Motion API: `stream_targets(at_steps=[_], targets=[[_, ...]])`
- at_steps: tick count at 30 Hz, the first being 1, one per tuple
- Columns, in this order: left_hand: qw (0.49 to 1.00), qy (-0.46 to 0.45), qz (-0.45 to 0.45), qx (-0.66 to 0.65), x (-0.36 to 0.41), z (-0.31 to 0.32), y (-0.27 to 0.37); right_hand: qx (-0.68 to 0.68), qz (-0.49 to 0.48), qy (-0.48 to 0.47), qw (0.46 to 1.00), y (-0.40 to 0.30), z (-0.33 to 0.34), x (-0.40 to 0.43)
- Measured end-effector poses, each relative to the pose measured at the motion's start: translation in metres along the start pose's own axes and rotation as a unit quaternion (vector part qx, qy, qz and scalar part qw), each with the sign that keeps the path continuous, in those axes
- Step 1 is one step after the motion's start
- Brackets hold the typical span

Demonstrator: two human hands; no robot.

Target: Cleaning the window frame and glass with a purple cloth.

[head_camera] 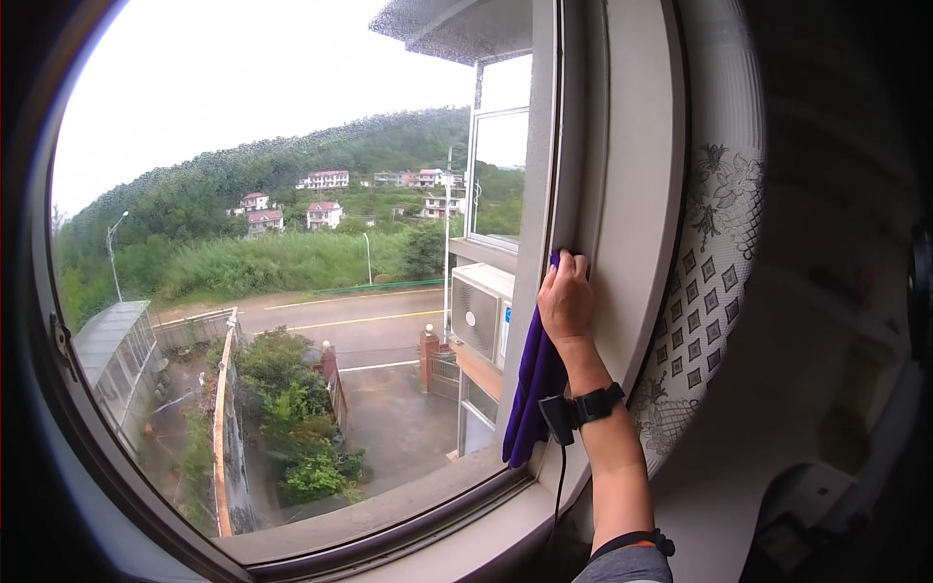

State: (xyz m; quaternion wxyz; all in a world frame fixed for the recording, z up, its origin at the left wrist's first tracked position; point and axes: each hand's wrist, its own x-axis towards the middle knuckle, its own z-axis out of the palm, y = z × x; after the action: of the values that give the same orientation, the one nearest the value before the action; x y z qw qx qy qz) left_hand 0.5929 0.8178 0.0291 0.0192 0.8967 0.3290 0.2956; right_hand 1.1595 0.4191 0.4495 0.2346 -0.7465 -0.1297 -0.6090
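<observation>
My right hand (568,299) grips the upper end of a purple cloth (536,390) and presses it against the right side of the window frame (574,146). The rest of the cloth hangs in folds beside my forearm, its lower end just above the bottom window track (408,530). A black strap with a small black device (582,414) sits around my right wrist, and a cable drops from it. My left hand is out of view.
A patterned lace curtain (703,306) hangs to the right of the frame. Below runs the pale windowsill (503,535). A window latch (62,339) is on the left frame. Outside stand an air-conditioner unit (477,310), a road (386,321) and green hills.
</observation>
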Motion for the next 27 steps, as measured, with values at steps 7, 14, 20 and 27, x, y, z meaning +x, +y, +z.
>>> stream_targets(at_steps=[7,14,20,27], targets=[[0.999,0.003,0.029,0.028,0.003,-0.001,0.002,0.132,-0.073,0.071,0.986,0.004,-0.017,0.013],[1.0,0.007,-0.001,0.007,0.006,-0.001,0.014,0.027,-0.062,0.157,0.985,-0.01,0.005,0.123],[0.996,-0.048,-0.065,-0.026,0.013,-0.015,0.018,-0.034,-0.086,0.096,0.991,0.019,0.016,0.031],[0.994,-0.058,-0.097,0.006,0.0,0.007,0.002,-0.02,-0.066,0.08,0.994,-0.004,0.011,0.039]])
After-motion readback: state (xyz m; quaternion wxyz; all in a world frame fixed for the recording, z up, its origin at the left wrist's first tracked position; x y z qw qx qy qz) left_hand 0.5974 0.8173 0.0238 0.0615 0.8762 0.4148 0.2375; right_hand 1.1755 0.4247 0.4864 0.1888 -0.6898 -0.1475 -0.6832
